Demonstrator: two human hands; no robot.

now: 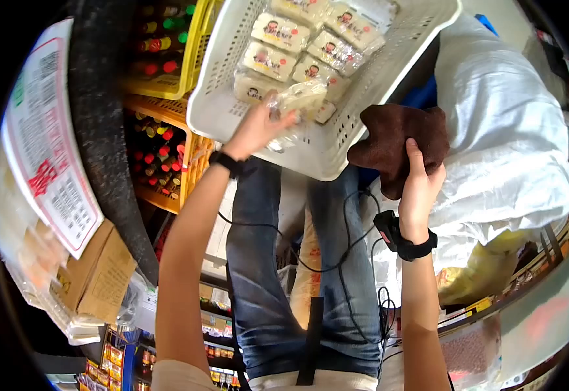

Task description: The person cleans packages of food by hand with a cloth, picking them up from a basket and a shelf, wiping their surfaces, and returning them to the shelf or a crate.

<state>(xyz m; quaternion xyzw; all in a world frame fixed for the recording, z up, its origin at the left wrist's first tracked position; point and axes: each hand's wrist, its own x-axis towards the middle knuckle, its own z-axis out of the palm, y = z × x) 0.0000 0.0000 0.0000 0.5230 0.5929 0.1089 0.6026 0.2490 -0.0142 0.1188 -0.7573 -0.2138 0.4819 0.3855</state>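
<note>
In front of me a white plastic basket point(199, 98) holds several white packs point(281, 31) with a printed cartoon figure, wrapped in clear film. My left hand point(258, 127) reaches over its near side, fingers closed on a crinkled clear plastic packet point(304, 96) with something pale inside. That packet is slightly blurred and partly covers the packs behind it. To the right of the basket, my right hand point(420, 179) grips a dark brown cloth point(398, 140), thumb on top and the other fingers hidden beneath it.
Yellow crates point(196, 49) and an orange crate point(193, 173) of capped bottles stand at left. A large white sack point(499, 130) fills the right side. Black cables point(343, 260) hang across my legs. A cardboard box point(98, 274) and a printed sign point(49, 130) are far left.
</note>
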